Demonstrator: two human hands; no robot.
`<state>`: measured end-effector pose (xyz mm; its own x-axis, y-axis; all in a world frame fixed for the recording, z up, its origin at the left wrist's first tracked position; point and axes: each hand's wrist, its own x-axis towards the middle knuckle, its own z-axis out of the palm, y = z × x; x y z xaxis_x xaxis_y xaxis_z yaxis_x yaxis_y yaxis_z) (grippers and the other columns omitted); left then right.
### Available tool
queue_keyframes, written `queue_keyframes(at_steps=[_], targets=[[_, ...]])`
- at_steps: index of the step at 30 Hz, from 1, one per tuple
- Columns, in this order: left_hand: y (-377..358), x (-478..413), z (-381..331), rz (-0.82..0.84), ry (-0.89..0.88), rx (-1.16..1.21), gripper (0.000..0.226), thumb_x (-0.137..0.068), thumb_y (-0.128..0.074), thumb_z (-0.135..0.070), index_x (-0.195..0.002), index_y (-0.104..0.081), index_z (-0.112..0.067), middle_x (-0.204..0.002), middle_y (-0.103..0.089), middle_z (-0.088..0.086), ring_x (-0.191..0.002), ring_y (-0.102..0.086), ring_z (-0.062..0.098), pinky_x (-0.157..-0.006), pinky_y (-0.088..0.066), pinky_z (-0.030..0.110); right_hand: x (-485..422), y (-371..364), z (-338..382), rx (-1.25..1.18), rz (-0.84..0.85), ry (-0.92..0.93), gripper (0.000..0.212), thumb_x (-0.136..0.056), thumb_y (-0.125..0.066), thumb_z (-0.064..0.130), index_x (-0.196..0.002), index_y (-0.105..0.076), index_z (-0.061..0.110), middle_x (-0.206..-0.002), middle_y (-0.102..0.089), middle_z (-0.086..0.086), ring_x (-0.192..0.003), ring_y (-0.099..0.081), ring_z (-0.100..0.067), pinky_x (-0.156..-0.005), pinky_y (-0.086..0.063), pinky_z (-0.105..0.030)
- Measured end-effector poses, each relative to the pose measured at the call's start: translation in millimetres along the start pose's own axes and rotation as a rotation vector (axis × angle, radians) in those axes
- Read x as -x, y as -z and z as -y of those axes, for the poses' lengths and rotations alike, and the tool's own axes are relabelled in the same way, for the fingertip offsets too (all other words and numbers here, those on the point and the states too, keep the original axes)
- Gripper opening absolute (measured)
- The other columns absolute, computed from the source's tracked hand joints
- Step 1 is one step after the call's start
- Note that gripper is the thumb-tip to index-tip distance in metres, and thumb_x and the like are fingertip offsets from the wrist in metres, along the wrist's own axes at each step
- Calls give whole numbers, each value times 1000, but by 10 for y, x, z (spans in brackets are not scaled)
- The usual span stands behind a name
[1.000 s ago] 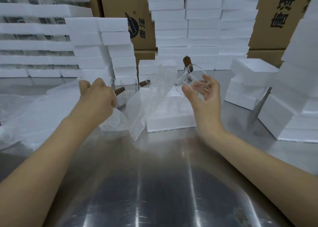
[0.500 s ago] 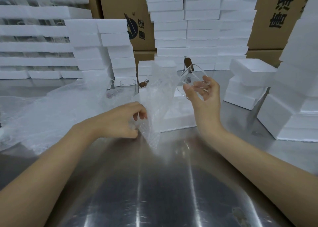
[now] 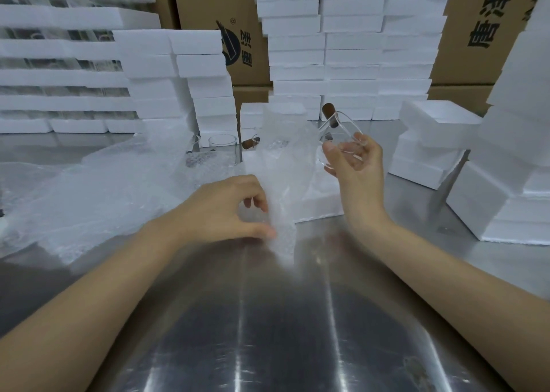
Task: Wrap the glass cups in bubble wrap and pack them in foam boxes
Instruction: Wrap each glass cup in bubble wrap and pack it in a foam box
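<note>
My right hand [image 3: 355,165] grips a clear glass cup [image 3: 342,135] with a brown wooden handle, tilted and held above the steel table. My left hand [image 3: 229,210] pinches the lower part of a bubble wrap sheet [image 3: 282,159], which stands upright between my two hands and partly hides the cup's left side. A low foam box [image 3: 312,201] lies on the table behind the sheet. More glass cups [image 3: 223,144] with brown handles stand further back, near a loose heap of bubble wrap [image 3: 98,195] on the left.
Stacks of white foam boxes [image 3: 351,49] line the back and the left, with cardboard cartons [image 3: 214,13] behind them. More foam boxes [image 3: 512,159] are piled at the right. The steel table [image 3: 282,332] stretches toward me.
My left hand came down and toward me from the far left and now pinches the bubble wrap low near the table. My right hand with the cup has barely moved.
</note>
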<state>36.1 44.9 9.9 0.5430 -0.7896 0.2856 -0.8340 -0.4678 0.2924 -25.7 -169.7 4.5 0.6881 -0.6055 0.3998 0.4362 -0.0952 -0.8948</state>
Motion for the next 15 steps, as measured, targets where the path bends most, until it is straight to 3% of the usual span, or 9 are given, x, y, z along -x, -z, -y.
queue_keyframes(at_steps=[2, 3, 6, 8, 11, 15], targets=[[-38, -11, 2, 85, 54, -7, 52, -54, -62, -82, -85, -57, -41, -96, -52, -31, -89, -53, -6, -75, -44, 21, 6, -6, -1, 3, 1, 2, 50, -81, -74, 34, -119, -43, 28, -100, -55, 12, -109, -59, -10, -98, -48, -46], [-63, -17, 0, 81, 66, 1, 51, -55, -65, -80, -84, -58, -38, -93, -54, -28, -87, -53, -4, -74, -44, 22, 9, -9, -1, 4, 0, 3, 49, -81, -74, 33, -119, -43, 29, -99, -55, 13, -109, -58, -10, -97, -48, -46], [-85, -20, -12, 3, -13, -39, 24, -78, -66, -55, -76, -60, -32, -83, -58, -21, -76, -55, 2, -68, -45, 27, 12, -13, 5, 7, -7, 0, 50, -81, -74, 34, -119, -43, 29, -100, -55, 13, -110, -58, -9, -97, -49, -46], [-72, -7, -33, -60, -58, -4, 19, -86, -60, -43, -72, -56, -31, -78, -58, -19, -71, -54, 0, -63, -41, 22, 5, -5, 7, 5, -15, 0, 49, -80, -74, 34, -118, -43, 30, -100, -55, 12, -111, -58, -10, -98, -48, -46], [-24, -17, -105, -325, 25, 350, 21, -91, -53, -38, -71, -50, -29, -71, -61, -13, -58, -51, 0, -55, -36, 12, 2, -4, 14, 4, -26, 6, 48, -80, -74, 35, -117, -43, 31, -100, -55, 11, -110, -58, -10, -97, -48, -46], [110, -71, -122, -673, 111, 828, 15, -96, -55, -10, -82, -52, -17, -61, -65, -6, -53, -59, 8, -50, -45, 18, 17, -11, 29, 15, -25, 9, 49, -82, -74, 34, -119, -43, 29, -101, -55, 10, -109, -58, -8, -97, -49, -45]])
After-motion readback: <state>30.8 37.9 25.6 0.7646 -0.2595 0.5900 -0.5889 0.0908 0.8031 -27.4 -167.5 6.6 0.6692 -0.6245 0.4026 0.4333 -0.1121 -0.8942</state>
